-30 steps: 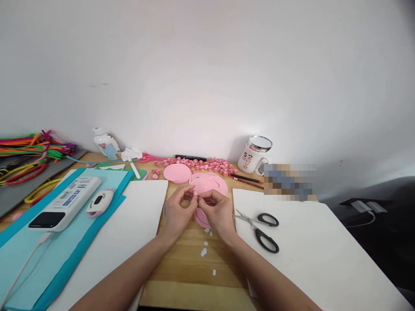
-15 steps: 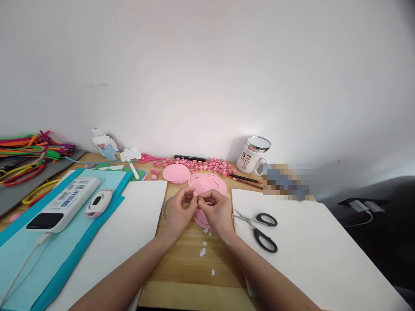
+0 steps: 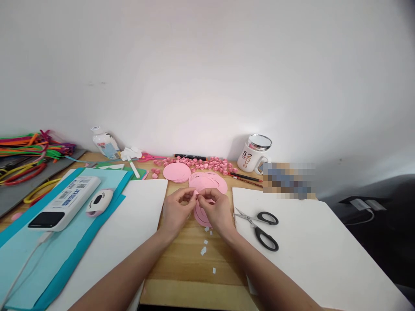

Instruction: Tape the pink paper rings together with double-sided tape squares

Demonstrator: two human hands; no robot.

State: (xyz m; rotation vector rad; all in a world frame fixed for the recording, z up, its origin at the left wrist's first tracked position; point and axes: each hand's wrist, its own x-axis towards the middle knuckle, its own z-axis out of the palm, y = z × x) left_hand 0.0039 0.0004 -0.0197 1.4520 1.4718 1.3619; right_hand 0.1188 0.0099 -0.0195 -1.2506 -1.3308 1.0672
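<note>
Between my fingertips is a small pink paper piece (image 3: 196, 192), mostly covered by the fingers. My left hand (image 3: 177, 209) pinches it from the left and my right hand (image 3: 215, 211) from the right; both are closed. Under and behind the hands lie pink paper rings and spiral-cut circles (image 3: 215, 181). A stack of pink paper circles (image 3: 177, 172) is just beyond my left hand. Farther back, along the wall, many small rolled pink paper roses (image 3: 217, 164) are heaped. Scissors with black handles (image 3: 266, 229) lie spread to the right of my right hand.
White boards (image 3: 311, 242) flank the wooden table (image 3: 191, 268), which carries small white paper scraps (image 3: 203, 250). A white mug (image 3: 254, 155), black marker (image 3: 189, 157) and pencils (image 3: 246, 178) stand or lie behind. At left are a power bank (image 3: 66, 203), white bottle (image 3: 105, 144) and pipe cleaners (image 3: 32, 149).
My hands stay together, fingers shifting slightly around the pink paper, of which less shows now. The whole view has moved a little; the surrounding things keep their places.
</note>
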